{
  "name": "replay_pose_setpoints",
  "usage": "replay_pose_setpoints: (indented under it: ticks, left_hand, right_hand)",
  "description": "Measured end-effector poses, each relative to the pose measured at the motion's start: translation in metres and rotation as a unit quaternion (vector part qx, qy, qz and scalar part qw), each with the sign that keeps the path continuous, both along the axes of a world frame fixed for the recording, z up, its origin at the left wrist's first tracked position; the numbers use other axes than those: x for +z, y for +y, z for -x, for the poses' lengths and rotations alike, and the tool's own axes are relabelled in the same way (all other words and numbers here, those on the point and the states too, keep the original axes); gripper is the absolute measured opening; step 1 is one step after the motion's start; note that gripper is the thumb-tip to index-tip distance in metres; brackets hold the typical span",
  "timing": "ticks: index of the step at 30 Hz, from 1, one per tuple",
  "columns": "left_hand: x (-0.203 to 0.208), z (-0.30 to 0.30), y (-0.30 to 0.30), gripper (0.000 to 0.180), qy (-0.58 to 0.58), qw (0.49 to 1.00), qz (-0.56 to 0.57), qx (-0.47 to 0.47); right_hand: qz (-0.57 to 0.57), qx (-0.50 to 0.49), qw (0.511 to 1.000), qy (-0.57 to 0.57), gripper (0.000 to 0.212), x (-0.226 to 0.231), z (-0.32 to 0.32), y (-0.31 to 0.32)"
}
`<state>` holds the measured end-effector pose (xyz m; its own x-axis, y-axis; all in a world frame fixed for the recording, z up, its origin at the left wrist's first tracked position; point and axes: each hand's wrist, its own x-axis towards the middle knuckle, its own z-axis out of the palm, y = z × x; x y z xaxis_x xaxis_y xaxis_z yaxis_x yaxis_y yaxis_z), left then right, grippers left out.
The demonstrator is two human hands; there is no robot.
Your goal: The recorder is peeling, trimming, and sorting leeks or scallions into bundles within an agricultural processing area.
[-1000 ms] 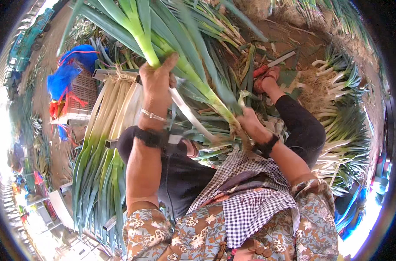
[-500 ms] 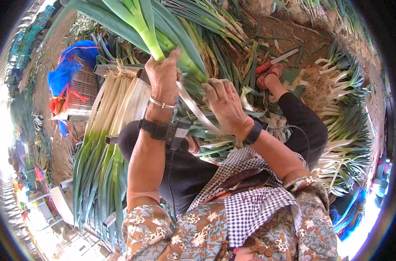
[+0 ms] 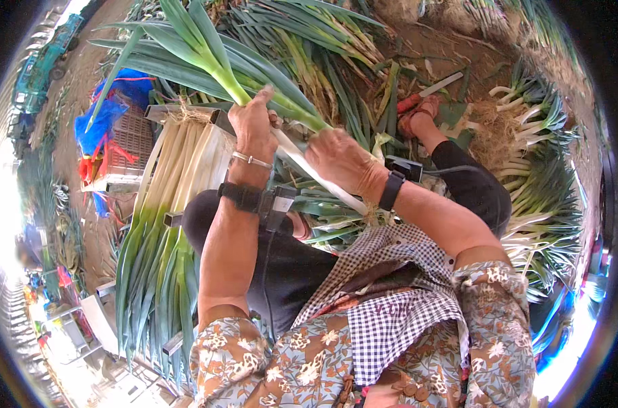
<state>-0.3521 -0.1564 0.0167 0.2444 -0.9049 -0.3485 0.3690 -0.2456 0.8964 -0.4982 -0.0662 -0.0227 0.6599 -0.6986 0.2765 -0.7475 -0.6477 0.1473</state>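
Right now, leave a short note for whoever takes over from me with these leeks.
Left hand grips a leek where green leaves meet the white stalk, holding it up over the lap.
Right hand is closed on the same leek's white shaft, lower down.
Done: a bundle of trimmed leeks lies in a frame on the person's left.
Left: the leek in hand, plus loose leeks on the ground at right.
A knife lies by the foot.

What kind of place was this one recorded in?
Probably an outdoor farm plot or field-side packing spot: bare soil, heaps of cut leeks on the ground, a stacked leek bundle, and a leek in both hands.
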Motion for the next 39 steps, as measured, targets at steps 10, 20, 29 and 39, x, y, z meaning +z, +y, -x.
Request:
replay_pose_setpoints:
  ticks: [10, 20, 29, 39]
  left_hand:
    - [0.017, -0.014, -0.011, 0.024, -0.073, 0.988, 0.133, 0.019]
    - [0.006, 0.0, -0.002, 0.015, -0.031, 0.992, 0.125, 0.018]
    - [0.012, 0.003, 0.008, 0.023, 0.013, 0.998, 0.062, 0.007]
    - [0.001, -0.016, 0.002, 0.02, 0.121, 0.977, 0.145, -0.099]
  right_hand:
    - [-0.488, -0.027, 0.843, 0.226, 0.025, -0.129, 0.123, 0.086]
    - [-0.157, -0.227, 0.918, -0.284, 0.023, 0.008, 0.043, 0.011]
    - [-0.142, -0.221, 0.934, -0.243, 0.022, -0.005, 0.04, 0.014]
    - [-0.375, -0.115, 0.261, -0.882, 0.015, -0.082, 0.106, 0.018]
